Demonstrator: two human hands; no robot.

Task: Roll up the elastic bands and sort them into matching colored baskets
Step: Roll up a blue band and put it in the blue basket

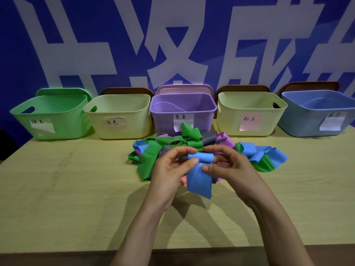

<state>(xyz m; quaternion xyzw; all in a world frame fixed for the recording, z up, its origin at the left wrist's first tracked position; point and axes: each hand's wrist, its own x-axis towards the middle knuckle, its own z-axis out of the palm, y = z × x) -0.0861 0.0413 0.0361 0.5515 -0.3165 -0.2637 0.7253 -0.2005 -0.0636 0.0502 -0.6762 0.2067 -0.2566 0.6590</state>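
Both hands are up over the pale wood-grain table (76,189), pinching a flat, smooth blue band (199,169). Left hand (169,169) and right hand (228,166) each grip the curled top, rolled into a soft tube; the tail hangs loose. Behind sits a floppy tangle of bands (172,144) and five rounded plastic baskets (119,116).

Five baskets: one green basket (73,123), two cream baskets (134,120) (230,120), one purple basket (163,121), one blue basket (299,121). Five lids: three brown lids (126,91) (242,88) (309,86), one green lid (63,92), one pink lid (184,89).
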